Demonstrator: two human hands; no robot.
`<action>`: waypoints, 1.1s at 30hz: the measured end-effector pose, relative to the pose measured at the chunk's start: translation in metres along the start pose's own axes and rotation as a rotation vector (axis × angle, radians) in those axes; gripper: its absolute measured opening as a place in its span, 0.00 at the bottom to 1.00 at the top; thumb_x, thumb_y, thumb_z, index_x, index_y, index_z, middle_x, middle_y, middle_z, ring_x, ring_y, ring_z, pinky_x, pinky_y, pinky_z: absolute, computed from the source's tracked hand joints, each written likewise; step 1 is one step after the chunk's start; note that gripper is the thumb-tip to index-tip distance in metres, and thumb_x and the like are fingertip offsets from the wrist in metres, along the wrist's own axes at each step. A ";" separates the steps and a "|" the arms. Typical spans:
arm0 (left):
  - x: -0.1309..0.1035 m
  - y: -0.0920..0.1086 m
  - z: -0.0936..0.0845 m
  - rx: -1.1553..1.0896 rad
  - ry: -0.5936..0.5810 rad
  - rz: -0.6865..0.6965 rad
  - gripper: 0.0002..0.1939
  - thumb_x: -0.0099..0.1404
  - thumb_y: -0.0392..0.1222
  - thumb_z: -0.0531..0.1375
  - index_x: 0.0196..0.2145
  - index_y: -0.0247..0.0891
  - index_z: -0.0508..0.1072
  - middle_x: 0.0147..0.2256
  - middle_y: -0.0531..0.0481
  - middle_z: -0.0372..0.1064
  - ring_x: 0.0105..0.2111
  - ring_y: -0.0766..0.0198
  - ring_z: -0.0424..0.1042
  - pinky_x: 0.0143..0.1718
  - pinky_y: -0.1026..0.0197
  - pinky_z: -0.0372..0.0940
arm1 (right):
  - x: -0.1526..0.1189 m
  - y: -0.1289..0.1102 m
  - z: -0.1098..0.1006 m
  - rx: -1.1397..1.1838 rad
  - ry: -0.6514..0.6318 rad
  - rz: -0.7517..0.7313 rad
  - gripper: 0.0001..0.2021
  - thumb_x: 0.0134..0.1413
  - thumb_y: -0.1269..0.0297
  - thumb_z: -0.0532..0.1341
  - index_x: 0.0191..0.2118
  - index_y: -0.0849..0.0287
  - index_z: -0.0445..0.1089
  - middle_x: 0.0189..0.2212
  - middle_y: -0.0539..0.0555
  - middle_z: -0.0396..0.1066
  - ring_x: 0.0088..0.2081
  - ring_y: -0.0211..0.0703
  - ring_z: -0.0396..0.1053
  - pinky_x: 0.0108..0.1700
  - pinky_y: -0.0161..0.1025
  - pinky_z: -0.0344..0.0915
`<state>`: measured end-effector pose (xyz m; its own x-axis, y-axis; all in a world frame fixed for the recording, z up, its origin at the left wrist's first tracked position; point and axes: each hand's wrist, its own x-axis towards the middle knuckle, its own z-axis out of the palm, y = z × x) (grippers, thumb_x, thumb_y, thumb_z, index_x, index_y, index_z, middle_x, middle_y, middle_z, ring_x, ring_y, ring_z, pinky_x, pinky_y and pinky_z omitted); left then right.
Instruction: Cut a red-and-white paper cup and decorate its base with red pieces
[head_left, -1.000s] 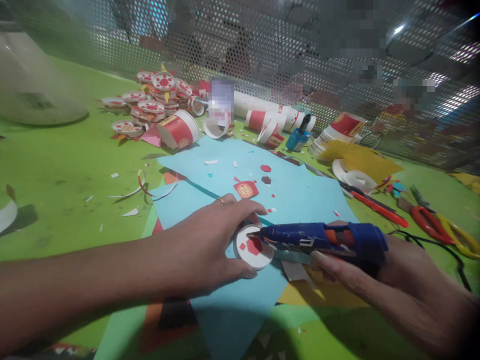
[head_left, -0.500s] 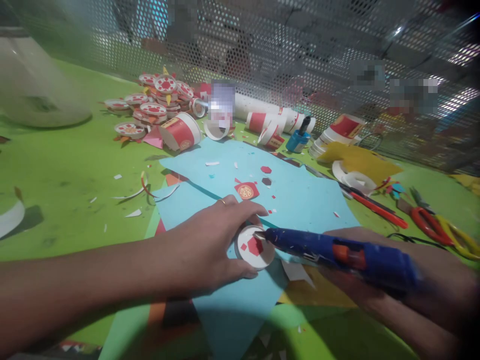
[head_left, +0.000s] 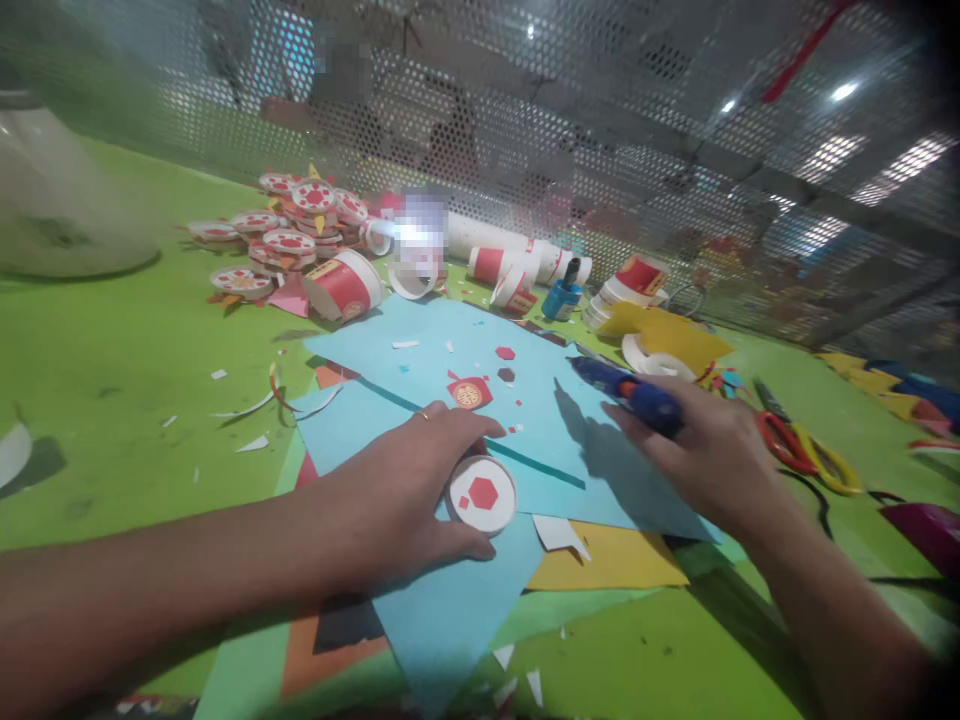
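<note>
My left hand rests on light blue paper sheets, its thumb and fingers curled round a round white paper disc. A red paper hexagon and one small red square lie on the disc's face. At the right, my right hand grips a blue glue gun, held over the blue paper with its nozzle pointing away to the left, apart from the disc. Beyond the left hand lie a red scrap with a gold emblem and loose hexagons.
Decorated red-and-white discs are piled at the back left near a cut paper cup. A blue bottle, cup pieces and yellow paper lie farther back. Scissors are at right. A perforated metal screen stands behind.
My right hand has drawn the glue gun away from the disc, to the right and farther back. My left hand keeps hold of the disc. The view has shifted slightly.
</note>
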<state>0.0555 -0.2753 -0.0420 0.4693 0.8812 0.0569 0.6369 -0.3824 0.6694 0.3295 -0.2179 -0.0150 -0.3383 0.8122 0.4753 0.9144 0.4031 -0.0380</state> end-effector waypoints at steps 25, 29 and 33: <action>0.001 0.003 -0.010 -0.187 -0.063 -0.116 0.36 0.52 0.43 0.64 0.58 0.44 0.59 0.48 0.46 0.66 0.44 0.55 0.67 0.44 0.53 0.63 | 0.022 -0.068 0.014 0.088 -0.385 -0.329 0.09 0.56 0.75 0.58 0.31 0.62 0.76 0.28 0.55 0.70 0.34 0.42 0.66 0.34 0.37 0.61; 0.000 -0.005 -0.004 -0.151 -0.004 -0.058 0.36 0.52 0.44 0.64 0.58 0.48 0.58 0.48 0.47 0.66 0.46 0.55 0.66 0.46 0.52 0.62 | 0.024 -0.073 0.014 0.029 -0.419 -0.356 0.10 0.58 0.73 0.57 0.29 0.63 0.74 0.29 0.56 0.70 0.36 0.43 0.65 0.33 0.37 0.59; 0.000 -0.002 -0.005 -0.148 -0.018 -0.060 0.36 0.53 0.44 0.64 0.58 0.47 0.57 0.47 0.48 0.67 0.45 0.55 0.67 0.45 0.53 0.63 | 0.025 -0.078 0.015 -0.036 -0.434 -0.384 0.12 0.58 0.73 0.58 0.24 0.63 0.71 0.28 0.56 0.70 0.35 0.43 0.63 0.31 0.36 0.57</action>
<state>0.0510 -0.2727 -0.0397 0.4450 0.8955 0.0006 0.5675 -0.2826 0.7733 0.2465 -0.2228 -0.0134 -0.7008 0.7119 0.0445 0.7122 0.6949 0.0998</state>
